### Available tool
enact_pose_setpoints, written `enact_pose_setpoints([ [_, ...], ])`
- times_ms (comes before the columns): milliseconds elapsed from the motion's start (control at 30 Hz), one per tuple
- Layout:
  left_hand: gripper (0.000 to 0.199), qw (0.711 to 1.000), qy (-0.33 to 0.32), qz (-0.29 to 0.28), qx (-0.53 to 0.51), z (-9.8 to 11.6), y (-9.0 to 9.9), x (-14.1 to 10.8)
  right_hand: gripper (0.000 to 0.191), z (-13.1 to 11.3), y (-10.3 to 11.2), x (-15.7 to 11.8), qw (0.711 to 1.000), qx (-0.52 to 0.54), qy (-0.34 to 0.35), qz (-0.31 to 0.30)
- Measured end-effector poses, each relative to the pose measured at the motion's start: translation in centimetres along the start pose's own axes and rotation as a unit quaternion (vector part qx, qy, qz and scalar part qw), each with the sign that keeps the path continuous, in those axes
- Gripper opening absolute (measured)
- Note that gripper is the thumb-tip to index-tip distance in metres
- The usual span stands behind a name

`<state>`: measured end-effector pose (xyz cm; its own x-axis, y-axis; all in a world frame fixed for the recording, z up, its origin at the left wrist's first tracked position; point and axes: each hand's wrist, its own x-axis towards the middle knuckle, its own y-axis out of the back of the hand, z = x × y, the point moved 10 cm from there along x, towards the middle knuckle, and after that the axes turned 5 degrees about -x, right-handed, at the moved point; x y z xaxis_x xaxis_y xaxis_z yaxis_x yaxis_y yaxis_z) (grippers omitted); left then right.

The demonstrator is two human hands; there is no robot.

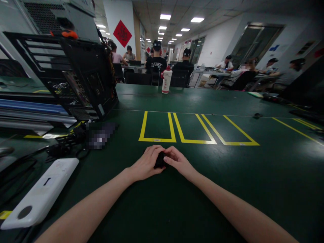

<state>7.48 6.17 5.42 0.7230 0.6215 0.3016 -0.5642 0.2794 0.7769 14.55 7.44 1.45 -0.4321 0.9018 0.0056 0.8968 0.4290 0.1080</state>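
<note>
The grip of the left hand (144, 166) is narrow, its fingers curled over a small, black, compact object (159, 160). The right hand (179, 162) comes from the other side, with thumb and bent fingers at the object's right edge; whether they bear any of its weight, I cannot tell. The object sits between the two hands, low over the dark green, smooth-topped desk (286, 175), and is mostly covered, so its exact kind is hidden. The two-sided hold probably steadies something so small while leaving the right fingertips free for fine work.

Just beyond the hands lie three open-sided yellow tape outlines (157, 139), presumably marking set places for things. To the left, a long white plastic device with a round grey patch (43, 194) lies flat near tangled black cables (72, 136), apparently set aside from the working spot. Behind these stands a black metal computer case (101, 84). Farther off, a white bottle with red trim (166, 82) stands upright near the far edge, well apart from the hands.
</note>
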Motion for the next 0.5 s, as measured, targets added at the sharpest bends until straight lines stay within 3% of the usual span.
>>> enact_pose_setpoints([
  [233,0.056,1.000,0.013,-0.012,-0.006,0.3,0.2,0.0,0.029,0.5,0.2,0.0,0.999,-0.040,-0.036,-0.001],
  [400,0.056,1.000,0.014,-0.013,0.000,-0.1,-0.2,0.0,0.035,-0.5,-0.6,-0.2,0.998,0.018,0.014,-0.058],
  [500,0.057,1.000,0.002,0.002,0.003,0.0,-0.1,0.0,0.032,-0.5,-0.5,-0.1,0.998,0.032,0.018,-0.054],
])
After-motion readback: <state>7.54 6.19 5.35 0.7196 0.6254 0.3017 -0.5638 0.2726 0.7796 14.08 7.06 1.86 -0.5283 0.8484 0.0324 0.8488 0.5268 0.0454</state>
